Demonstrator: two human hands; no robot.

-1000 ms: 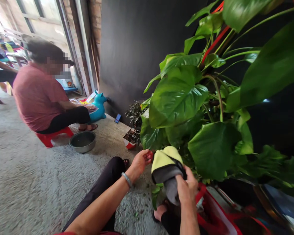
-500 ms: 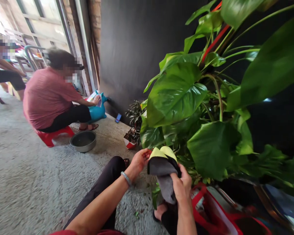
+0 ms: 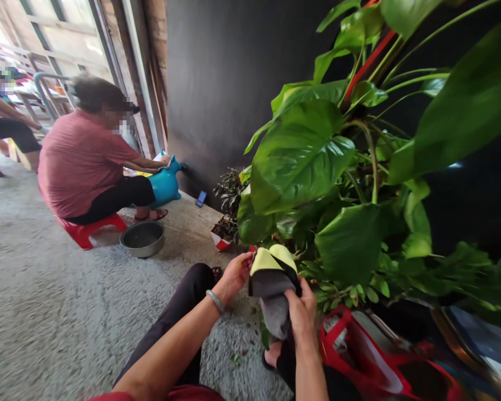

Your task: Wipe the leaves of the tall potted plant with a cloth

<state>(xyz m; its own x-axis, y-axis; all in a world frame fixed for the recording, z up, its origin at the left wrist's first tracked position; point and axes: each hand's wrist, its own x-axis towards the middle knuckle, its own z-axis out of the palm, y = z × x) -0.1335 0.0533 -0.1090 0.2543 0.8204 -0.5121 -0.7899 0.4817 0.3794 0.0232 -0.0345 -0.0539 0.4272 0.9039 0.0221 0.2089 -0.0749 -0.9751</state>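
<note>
A grey and yellow-green cloth (image 3: 271,283) with dark edging hangs in folds between my two hands, in front of a large leafy plant (image 3: 303,159). My left hand (image 3: 236,274), with a bangle on the wrist, pinches the cloth's left edge between its fingertips. On the other side my right hand (image 3: 303,309) grips the cloth, thumb on the grey face and fingers partly hidden behind it. The yellow-green side folds over at the top, while a grey part droops below.
A red bag (image 3: 346,340) stands at lower right. Left of the plant is a small potted plant (image 3: 224,228). A grey basin (image 3: 142,239) sits on the concrete floor (image 3: 58,312). A person in a red shirt (image 3: 83,161) sits on a red stool (image 3: 87,231) beside a blue animal-shaped toy (image 3: 167,181).
The cloth and both hands have shifted slightly left. My left fingertips have closed on the cloth's edge, where they were more spread before. The seated person's hand has moved on the blue toy.
</note>
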